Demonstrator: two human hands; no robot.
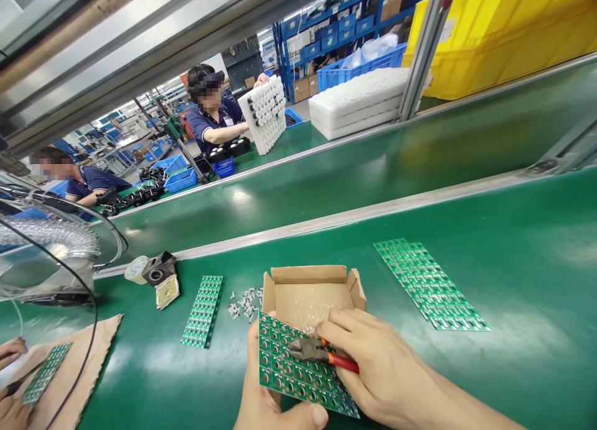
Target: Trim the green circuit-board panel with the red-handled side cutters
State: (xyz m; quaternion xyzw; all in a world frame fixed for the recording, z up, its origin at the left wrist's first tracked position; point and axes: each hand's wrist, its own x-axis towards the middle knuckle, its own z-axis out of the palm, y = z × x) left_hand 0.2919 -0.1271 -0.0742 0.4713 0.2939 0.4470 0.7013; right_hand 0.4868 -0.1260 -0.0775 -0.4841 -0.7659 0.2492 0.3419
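Observation:
My left hand [265,405] grips a green circuit board panel [298,371] from below, thumb along its near edge. My right hand [373,361] is closed on red-handled cutting pliers [321,353], whose jaws rest on the panel's top face. Just behind the panel sits a small open cardboard box [310,293] with tiny clear bits inside. A pile of small white parts [245,304] lies left of the box.
A narrow green panel [203,310] lies to the left and a wider stack of panels [429,284] to the right on the green table. A tape roll and black part [156,271] sit far left. Another person's hands [10,380] hold a panel at the left edge. Workers sit beyond the conveyor.

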